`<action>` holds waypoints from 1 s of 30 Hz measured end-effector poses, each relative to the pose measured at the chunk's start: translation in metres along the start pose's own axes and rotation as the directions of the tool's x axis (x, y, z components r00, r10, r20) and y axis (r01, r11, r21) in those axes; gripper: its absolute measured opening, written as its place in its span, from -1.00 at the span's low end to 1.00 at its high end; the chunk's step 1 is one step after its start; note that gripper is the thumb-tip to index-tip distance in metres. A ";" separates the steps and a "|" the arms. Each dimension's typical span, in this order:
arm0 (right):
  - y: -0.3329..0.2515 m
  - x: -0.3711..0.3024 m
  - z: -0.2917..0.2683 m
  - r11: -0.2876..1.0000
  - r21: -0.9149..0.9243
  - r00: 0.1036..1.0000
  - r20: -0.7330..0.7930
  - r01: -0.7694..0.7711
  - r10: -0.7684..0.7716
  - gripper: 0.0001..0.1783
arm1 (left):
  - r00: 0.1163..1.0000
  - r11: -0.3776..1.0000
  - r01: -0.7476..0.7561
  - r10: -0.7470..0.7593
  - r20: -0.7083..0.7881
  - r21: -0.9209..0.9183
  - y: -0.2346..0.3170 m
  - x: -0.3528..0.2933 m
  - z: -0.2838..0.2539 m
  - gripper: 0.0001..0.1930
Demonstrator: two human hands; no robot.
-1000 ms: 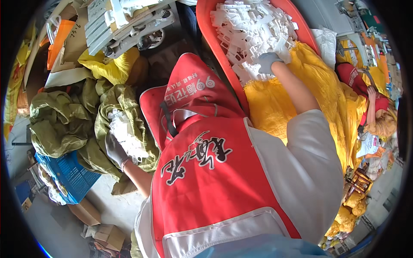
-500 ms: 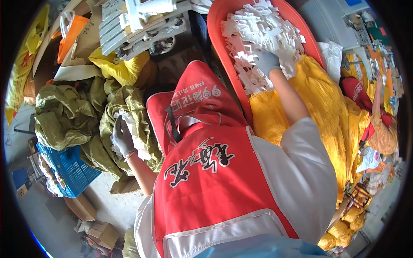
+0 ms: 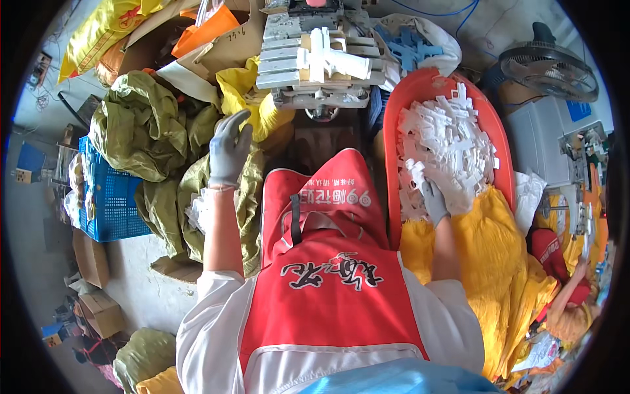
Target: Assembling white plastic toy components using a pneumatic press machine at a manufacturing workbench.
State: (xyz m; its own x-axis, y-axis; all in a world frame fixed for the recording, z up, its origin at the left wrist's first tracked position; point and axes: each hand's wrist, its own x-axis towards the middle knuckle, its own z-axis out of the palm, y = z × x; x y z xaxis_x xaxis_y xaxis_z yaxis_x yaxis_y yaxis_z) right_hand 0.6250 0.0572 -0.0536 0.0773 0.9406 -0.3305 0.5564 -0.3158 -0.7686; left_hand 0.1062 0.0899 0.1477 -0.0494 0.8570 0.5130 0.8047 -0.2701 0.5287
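My left hand [image 3: 229, 148], in a grey glove, is raised with fingers spread over olive-green sacks [image 3: 151, 131], near a yellow bag [image 3: 239, 88]; it holds nothing. My right hand [image 3: 434, 199], also gloved, reaches into a red tub [image 3: 392, 151] heaped with white plastic pieces [image 3: 446, 141] and rests among them; whether it grips any is hidden. I wear a red apron [image 3: 328, 276] over white sleeves.
A stack of grey-white moulded parts [image 3: 315, 59] lies ahead. A blue crate [image 3: 111, 197] stands at the left, cardboard boxes [image 3: 98, 308] below it. Yellow sacks [image 3: 485, 262] lie under the tub. A fan [image 3: 548, 69] and another person [image 3: 564, 289] are at the right.
My left hand has risen from the white-filled green sack toward the yellow bag. My right hand stays in the tub's white pieces, and the view has tilted.
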 end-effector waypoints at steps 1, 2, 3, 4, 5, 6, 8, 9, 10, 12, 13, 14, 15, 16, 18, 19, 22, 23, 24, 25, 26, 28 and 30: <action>-0.003 -0.004 -0.004 0.986 0.168 1.000 -0.012 -0.025 0.027 -0.55 | 1.000 1.000 -0.028 0.027 -0.006 -0.009 0.007 0.012 0.001 -0.72; -0.025 -0.015 -0.010 0.942 0.332 0.998 -0.014 -0.048 0.055 -0.55 | 0.997 0.998 -0.069 0.069 -0.034 -0.008 0.016 0.024 0.001 -0.72; -0.029 -0.015 -0.015 0.814 0.581 0.999 0.049 -0.019 -0.012 -0.57 | 0.994 0.994 -0.105 0.104 -0.036 -0.017 0.020 0.035 0.002 -0.72; -0.048 -0.020 -0.015 0.692 0.721 1.000 -0.002 0.020 -0.026 -0.58 | 0.989 0.990 -0.141 0.140 -0.039 -0.028 0.024 0.046 0.003 -0.72; -0.064 -0.024 -0.011 0.544 0.837 0.998 -0.052 0.060 -0.030 -0.59 | 0.986 0.986 -0.164 0.163 -0.032 -0.028 0.028 0.056 0.006 -0.70; -0.062 -0.021 -0.015 0.467 0.883 0.997 -0.019 0.052 -0.076 -0.58 | 0.981 0.981 -0.194 0.194 -0.023 -0.014 0.033 0.066 0.009 -0.69; -0.072 -0.023 -0.014 0.487 0.871 0.995 -0.020 0.063 -0.095 -0.58 | 0.975 0.975 -0.220 0.221 0.018 -0.037 0.036 0.082 0.015 -0.65; -0.078 -0.026 -0.013 0.511 0.856 0.994 -0.021 0.073 -0.108 -0.57 | 0.978 0.979 -0.204 0.205 0.028 -0.019 0.035 0.088 0.020 -0.64; -0.086 -0.031 -0.013 0.579 0.808 0.989 -0.025 0.107 -0.149 -0.58 | 0.981 0.982 -0.189 0.189 0.039 -0.004 0.035 0.093 0.026 -0.62; -0.104 -0.039 -0.009 0.607 0.792 0.994 -0.001 0.067 -0.108 -0.58 | 0.976 0.977 -0.211 0.211 0.052 -0.005 0.033 0.104 0.033 -0.60; -0.098 -0.038 -0.012 0.687 0.725 0.987 0.072 0.045 -0.142 -0.56 | 0.967 0.970 -0.243 0.241 0.084 0.010 0.031 0.109 0.035 -0.58; -0.101 -0.039 -0.011 0.687 0.725 0.987 0.073 0.047 -0.144 -0.56 | 0.956 0.961 -0.274 0.270 0.117 0.024 0.030 0.111 0.037 -0.56; -0.105 -0.043 -0.008 0.704 0.706 0.989 0.037 0.074 -0.140 -0.54 | 0.964 0.978 -0.208 0.211 0.163 -0.035 0.036 0.114 0.036 -0.52; -0.108 -0.045 -0.007 0.722 0.685 0.991 0.000 0.099 -0.136 -0.52 | 0.963 0.977 -0.209 0.213 0.164 -0.036 0.043 0.117 0.035 -0.52; -0.098 -0.039 -0.006 0.753 0.648 0.990 -0.004 0.112 -0.144 -0.49 | 0.955 0.992 -0.027 0.061 0.290 -0.122 0.054 0.123 0.032 -0.48; -0.098 -0.038 -0.006 0.768 0.625 0.987 -0.031 0.140 -0.155 -0.50 | 0.955 0.992 -0.028 0.063 0.291 -0.124 0.052 0.125 0.034 -0.48; -0.106 -0.040 -0.010 0.759 0.639 0.989 -0.021 0.127 -0.148 -0.51 | 0.950 0.963 -0.106 0.171 0.261 -0.247 0.045 0.133 0.040 -0.48; -0.111 -0.042 -0.012 0.732 0.676 0.991 0.019 0.086 -0.134 -0.51 | 0.950 0.962 -0.105 0.172 0.260 -0.252 0.042 0.135 0.041 -0.48; -0.117 -0.045 -0.013 0.733 0.674 0.991 0.014 0.088 -0.131 -0.51 | 0.942 0.965 -0.131 0.193 0.276 -0.227 0.041 0.140 0.042 -0.50; -0.123 -0.047 -0.013 0.739 0.668 0.992 0.004 0.090 -0.124 -0.52 | 0.933 0.967 -0.156 0.212 0.292 -0.203 0.040 0.142 0.043 -0.51; -0.128 -0.049 -0.015 0.745 0.661 0.993 -0.006 0.092 -0.118 -0.53 | 0.933 0.975 -0.153 0.196 0.301 -0.159 0.039 0.142 0.044 -0.56; -0.138 -0.046 -0.021 0.662 0.742 0.985 0.007 0.111 -0.172 -0.54 | 0.922 0.978 -0.168 0.201 0.330 -0.127 0.045 0.148 0.040 -0.58; -0.145 -0.033 -0.026 0.465 0.877 0.960 0.015 0.122 -0.279 -0.57 | 0.912 0.979 -0.183 0.204 0.357 -0.093 0.044 0.150 0.042 -0.60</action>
State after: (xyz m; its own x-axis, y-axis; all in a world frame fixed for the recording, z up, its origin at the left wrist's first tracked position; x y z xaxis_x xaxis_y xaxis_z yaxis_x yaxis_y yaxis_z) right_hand 0.5632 0.0748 0.0834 -0.0930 0.9895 -0.1110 -0.4577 -0.1415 -0.8778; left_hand 0.1590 0.2246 0.2200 0.3299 0.8828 0.3343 0.7419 -0.4615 0.4864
